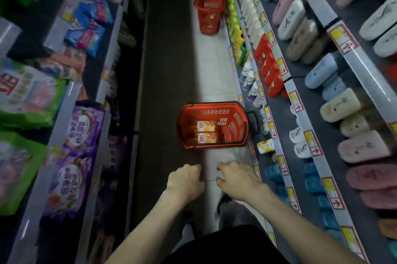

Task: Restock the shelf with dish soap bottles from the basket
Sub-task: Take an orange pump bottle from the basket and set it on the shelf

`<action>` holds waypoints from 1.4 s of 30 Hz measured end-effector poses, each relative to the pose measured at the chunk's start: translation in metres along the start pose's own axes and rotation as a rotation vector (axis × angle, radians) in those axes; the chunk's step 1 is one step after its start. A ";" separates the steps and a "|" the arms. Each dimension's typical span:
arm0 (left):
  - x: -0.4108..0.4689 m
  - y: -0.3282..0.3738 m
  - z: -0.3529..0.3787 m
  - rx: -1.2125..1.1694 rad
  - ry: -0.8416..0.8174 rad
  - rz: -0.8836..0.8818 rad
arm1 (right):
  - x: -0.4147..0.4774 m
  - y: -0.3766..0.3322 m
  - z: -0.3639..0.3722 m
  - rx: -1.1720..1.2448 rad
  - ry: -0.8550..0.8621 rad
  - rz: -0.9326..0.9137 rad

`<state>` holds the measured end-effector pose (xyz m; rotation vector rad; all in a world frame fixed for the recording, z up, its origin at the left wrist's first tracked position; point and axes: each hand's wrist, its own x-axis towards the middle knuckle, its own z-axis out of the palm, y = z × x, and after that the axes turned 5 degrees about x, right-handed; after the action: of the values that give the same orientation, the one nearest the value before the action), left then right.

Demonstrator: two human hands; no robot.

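1. A red basket (214,111) stands on the pale tiled floor (212,74) of a shop aisle, ahead of the person and just beside the foot of the right-hand shelf (273,129)
2. Two dish soap bottles (204,126) lie on their sides in the bottom of the basket, side by side and touching. Each is orange with a yellow and orange label carrying a red logo, and their necks point to the left wall of the basket. The rest of the basket bottom is bare
3. One more yellow-labelled bottle (266,146) sits on the low tier of the right-hand shelf, near the basket's near right corner
4. The left hand (185,180) hovers over the floor short of the basket, back uppermost. Its fingers (196,168) are loosely curled under and grip nothing
5. The right hand (238,177) hovers beside it, apart from it. Its fingers (223,166) are bent and a little spread, with nothing in them
6. A second red basket (209,6) stands farther down the aisle against the same shelf
7. Upper tiers on the right carry rows of plush slippers (341,107) in cream, pink and blue. The left shelving holds purple bags (73,156) and green bags (28,96), blurred
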<state>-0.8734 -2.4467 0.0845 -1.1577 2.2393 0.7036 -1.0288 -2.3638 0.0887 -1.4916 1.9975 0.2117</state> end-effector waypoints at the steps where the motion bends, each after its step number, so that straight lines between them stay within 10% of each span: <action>1: 0.016 0.003 -0.004 0.011 -0.018 -0.002 | 0.012 0.009 -0.005 -0.003 -0.004 0.000; 19: 0.233 0.069 -0.075 -0.138 -0.109 -0.286 | 0.237 0.123 -0.108 -0.092 -0.152 -0.218; 42: 0.454 -0.061 -0.004 -0.237 -0.372 -0.315 | 0.488 0.123 0.003 -0.124 -0.374 -0.074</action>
<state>-1.0503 -2.7393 -0.2199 -1.3278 1.6549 0.9783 -1.2187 -2.7138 -0.2191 -1.4730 1.6528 0.5502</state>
